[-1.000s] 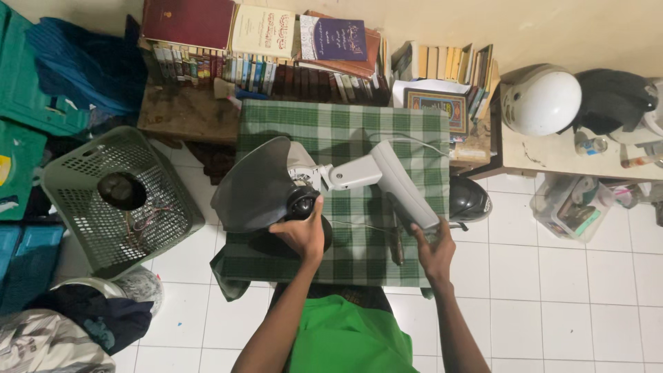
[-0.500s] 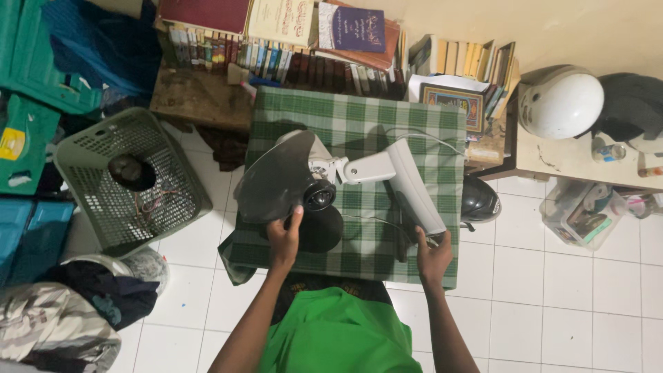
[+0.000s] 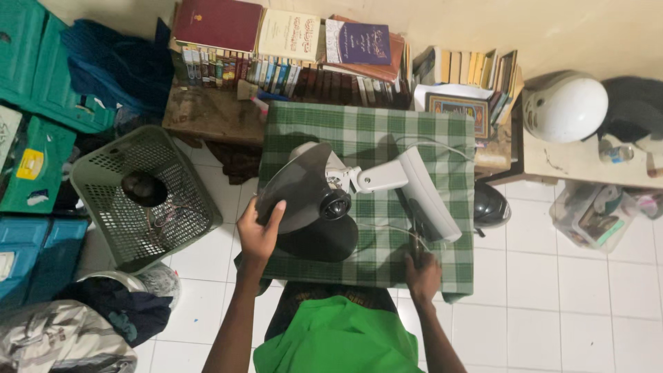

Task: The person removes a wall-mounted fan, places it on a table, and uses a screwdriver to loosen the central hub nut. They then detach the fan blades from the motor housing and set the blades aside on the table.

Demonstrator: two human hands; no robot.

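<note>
Head view showed the left hand [image 3: 259,231] clasping the grey fan blade [image 3: 297,197] at nine o'clock on the checked bench [image 3: 442,124], right hand [image 3: 423,273] clenched on the white stand [image 3: 425,193] at four o'clock; blade looked light, thin, breakable, best gripped near its hub [image 3: 336,204].

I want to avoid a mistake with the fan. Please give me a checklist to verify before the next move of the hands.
1. Left hand grips the fan blade: ok.
2. Right hand is at the fan base, near edge: ok.
3. Fan lies fully on the green checked cloth: ok.
4. White cord is unplugged: cannot tell.
5. Blade hub cap is loosened: cannot tell.
</note>
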